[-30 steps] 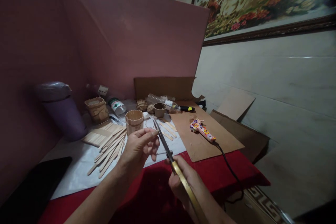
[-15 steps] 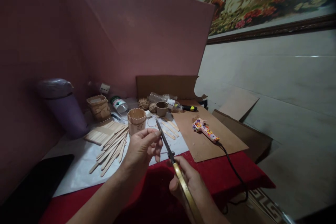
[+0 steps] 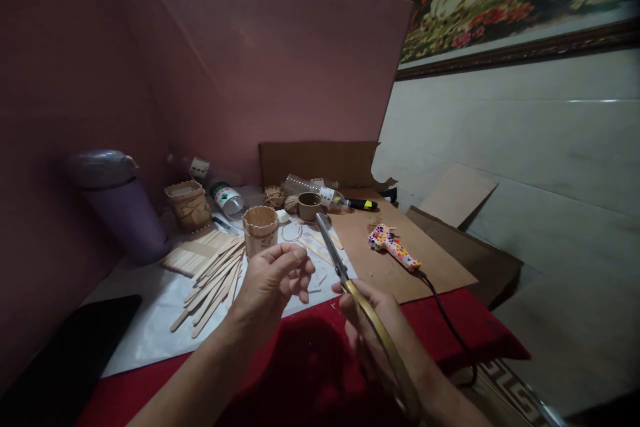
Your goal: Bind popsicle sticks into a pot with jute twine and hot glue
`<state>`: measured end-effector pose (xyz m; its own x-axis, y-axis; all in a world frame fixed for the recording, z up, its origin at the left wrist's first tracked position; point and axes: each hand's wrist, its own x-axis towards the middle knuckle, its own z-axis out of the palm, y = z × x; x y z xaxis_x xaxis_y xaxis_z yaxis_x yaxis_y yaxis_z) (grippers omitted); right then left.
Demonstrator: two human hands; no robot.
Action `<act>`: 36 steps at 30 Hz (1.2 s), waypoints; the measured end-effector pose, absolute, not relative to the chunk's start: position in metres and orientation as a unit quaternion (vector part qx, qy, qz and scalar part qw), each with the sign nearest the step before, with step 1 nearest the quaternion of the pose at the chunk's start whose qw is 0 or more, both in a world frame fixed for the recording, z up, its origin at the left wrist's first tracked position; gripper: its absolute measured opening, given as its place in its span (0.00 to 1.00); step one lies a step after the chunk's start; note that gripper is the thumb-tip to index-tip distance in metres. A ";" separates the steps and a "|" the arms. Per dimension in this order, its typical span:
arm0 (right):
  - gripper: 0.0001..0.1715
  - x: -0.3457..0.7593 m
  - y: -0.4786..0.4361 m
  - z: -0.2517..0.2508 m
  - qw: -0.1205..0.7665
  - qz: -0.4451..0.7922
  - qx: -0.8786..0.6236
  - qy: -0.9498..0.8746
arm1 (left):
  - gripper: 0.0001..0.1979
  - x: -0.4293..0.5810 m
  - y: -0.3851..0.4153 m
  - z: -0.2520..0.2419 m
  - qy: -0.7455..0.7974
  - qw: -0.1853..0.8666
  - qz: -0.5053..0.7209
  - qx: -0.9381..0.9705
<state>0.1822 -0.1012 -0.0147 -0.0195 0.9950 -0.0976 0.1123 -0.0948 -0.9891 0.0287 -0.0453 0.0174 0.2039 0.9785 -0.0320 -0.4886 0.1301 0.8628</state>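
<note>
My right hand (image 3: 375, 310) grips a pair of scissors (image 3: 363, 297) by the gold handles, with the dark blades pointing up and away from me. To its left, my left hand (image 3: 280, 273) is closed in a pinch; whatever lies between thumb and forefinger is too small to make out. The blades are apart from the left fingers. Just behind my left hand stands a round wooden cup (image 3: 261, 228) with a scalloped rim. A fan of wooden craft sticks (image 3: 215, 287) lies beside it on a white sheet (image 3: 145, 327).
A flower-patterned glue gun (image 3: 395, 248) rests on a cardboard sheet (image 3: 430, 267), its cord trailing off the table's right edge. Behind are a small brown pot (image 3: 309, 205), plastic bottles (image 3: 227, 199), twine (image 3: 275, 197) and another wooden cup (image 3: 189, 205). A purple tumbler (image 3: 125, 213) stands left.
My right hand has drawn the scissors to the right and away from my left fingers. The blades look closed together now. My left hand has barely moved.
</note>
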 end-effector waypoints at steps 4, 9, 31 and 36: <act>0.12 0.200 -0.069 -0.002 0.326 0.256 -0.619 -0.668 | 0.13 0.029 -0.042 0.013 0.314 0.664 0.555 0.391; 0.15 0.186 -0.039 -0.002 0.138 0.085 -0.684 -0.711 | 0.11 0.028 -0.039 0.004 0.303 0.687 0.518 0.410; 0.10 0.187 -0.041 0.025 0.359 0.399 -0.472 -0.699 | 0.12 0.034 -0.043 -0.005 0.357 0.521 0.541 0.555; 0.08 0.181 -0.015 0.032 0.379 0.493 -0.444 -0.645 | 0.07 0.012 -0.030 -0.004 0.415 0.186 0.665 0.592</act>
